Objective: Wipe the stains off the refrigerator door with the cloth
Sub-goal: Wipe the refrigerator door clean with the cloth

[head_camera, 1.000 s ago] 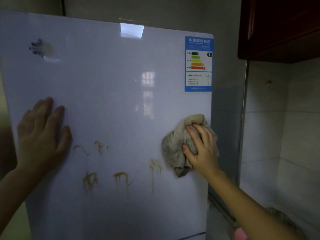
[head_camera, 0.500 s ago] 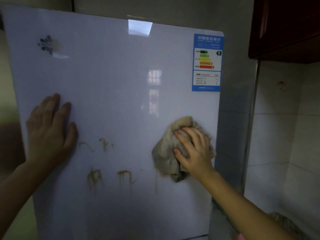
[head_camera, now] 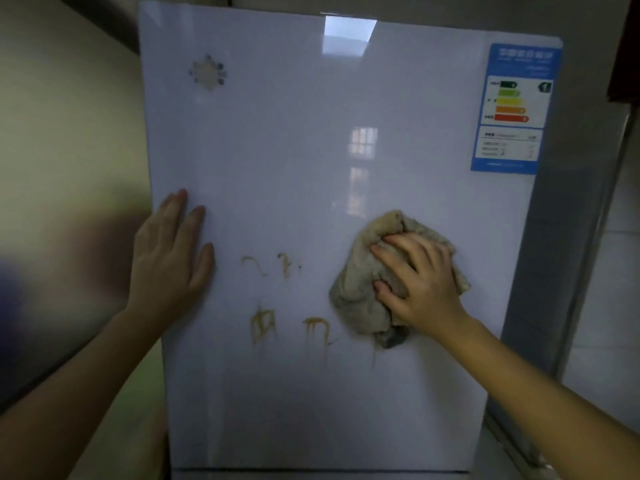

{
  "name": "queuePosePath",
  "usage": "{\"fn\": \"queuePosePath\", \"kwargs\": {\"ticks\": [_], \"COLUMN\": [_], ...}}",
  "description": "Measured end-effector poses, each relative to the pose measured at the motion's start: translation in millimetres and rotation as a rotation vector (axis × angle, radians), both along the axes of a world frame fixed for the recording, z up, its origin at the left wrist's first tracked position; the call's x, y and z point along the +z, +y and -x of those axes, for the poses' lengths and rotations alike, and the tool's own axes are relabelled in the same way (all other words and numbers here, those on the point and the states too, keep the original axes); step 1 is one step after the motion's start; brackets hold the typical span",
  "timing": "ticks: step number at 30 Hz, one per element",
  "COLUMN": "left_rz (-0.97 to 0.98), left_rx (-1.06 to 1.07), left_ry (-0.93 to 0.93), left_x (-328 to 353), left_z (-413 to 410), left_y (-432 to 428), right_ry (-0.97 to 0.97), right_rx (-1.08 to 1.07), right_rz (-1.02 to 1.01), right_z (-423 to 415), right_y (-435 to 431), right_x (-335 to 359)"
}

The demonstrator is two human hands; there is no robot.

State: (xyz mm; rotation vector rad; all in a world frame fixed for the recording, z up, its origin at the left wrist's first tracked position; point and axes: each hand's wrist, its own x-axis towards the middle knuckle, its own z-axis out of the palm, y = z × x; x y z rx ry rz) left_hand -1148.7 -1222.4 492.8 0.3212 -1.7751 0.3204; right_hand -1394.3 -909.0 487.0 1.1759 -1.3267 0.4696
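Observation:
The white refrigerator door (head_camera: 311,140) fills the middle of the head view. Brown stains (head_camera: 263,325) mark its lower middle: two small ones above, two larger dripping ones below. My right hand (head_camera: 420,282) presses a crumpled beige cloth (head_camera: 360,289) flat against the door, just right of the stains, the cloth's left edge near the lower right stain (head_camera: 317,329). My left hand (head_camera: 171,258) lies flat with spread fingers on the door's left edge, holding nothing.
A blue energy label (head_camera: 516,109) is stuck at the door's upper right and a round logo (head_camera: 207,73) at its upper left. A wall (head_camera: 69,168) stands to the left. The grey refrigerator side (head_camera: 561,271) and tiled wall (head_camera: 616,306) lie to the right, under a dark cabinet (head_camera: 628,46).
My right hand has slid the cloth left over the rightmost stain, which is now mostly hidden or gone. The view has shifted so the door sits more to the right. My left hand stays put.

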Motion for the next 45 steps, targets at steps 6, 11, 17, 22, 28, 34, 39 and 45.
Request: {"fn": "queuePosePath", "kwargs": {"ticks": [6, 11, 17, 22, 28, 34, 39, 45], "left_rz": [0.037, 0.063, 0.076, 0.088, 0.101, 0.116, 0.103, 0.102], "left_rx": [0.024, 0.026, 0.007, -0.017, -0.034, -0.043, -0.073, -0.075], "left_ry": [-0.028, -0.013, -0.002, 0.042, 0.058, 0.047, 0.061, 0.047], "left_x": [-6.2, -9.9, -12.4, -16.1, -24.3, -28.6, -29.9, -29.2], "left_z": [-5.2, -2.7, 0.0, 3.1, 2.2, 0.8, 5.0, 0.7], "left_y": [-13.1, -18.2, -19.2, -20.6, -23.4, -25.0, -25.8, -25.9], "right_ry": [0.063, 0.079, 0.161, 0.061, 0.095, 0.186, 0.034, 0.113], "right_rx": [-0.035, -0.031, -0.011, -0.026, 0.032, 0.006, 0.043, 0.092], "right_rz": [-0.056, -0.042, -0.17, 0.014, -0.099, -0.236, -0.005, -0.224], "right_z": [-14.5, -21.2, -26.4, -29.5, -52.6, -44.5, -56.2, -88.1], "right_y": [-14.2, -31.3, -43.4, -50.5, -81.1, -68.7, -92.6, -134.6], "right_x": [20.6, 20.4, -6.7, 23.0, 1.4, -1.7, 27.6, -13.3]}}
